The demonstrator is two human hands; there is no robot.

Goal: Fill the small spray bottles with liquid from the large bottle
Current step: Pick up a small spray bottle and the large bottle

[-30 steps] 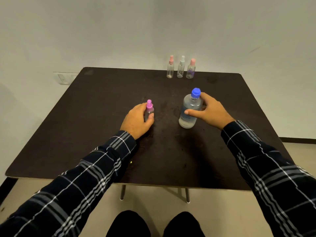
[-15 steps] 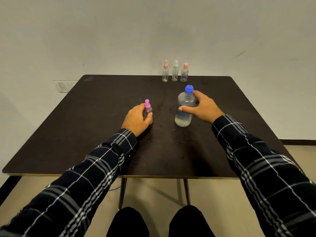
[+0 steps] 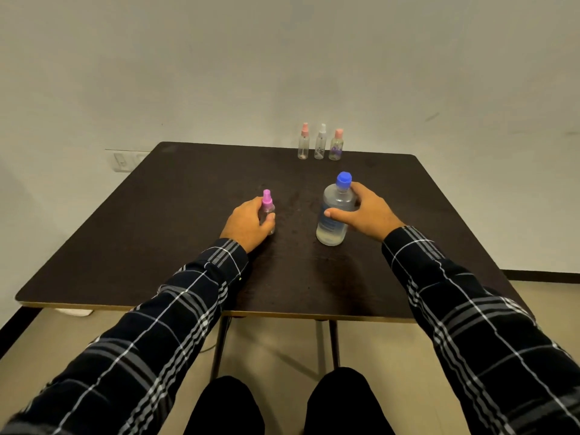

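Opening step, both caps on: left hand (image 3: pixel 249 222) curled round a pink-capped spray bottle (image 3: pixel 267 208) upright on the desk (image 3: pixel 157 230), right hand (image 3: pixel 365 211) wrapped about the blue-capped large bottle (image 3: pixel 333 215) just right of it, three more spray bottles (image 3: pixel 320 142) well beyond both hands — next, presumably, both caps must be unscrewed.

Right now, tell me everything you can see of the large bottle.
The large bottle looks like clear plastic, with rounded shoulders and a blue cap still on. It stands upright on the dark table, right of centre. Pale liquid shows in its lower part; the exact level is hard to read. A bluish label sits on its front. The right hand grips its upper body, thumb across the front and fingers behind.
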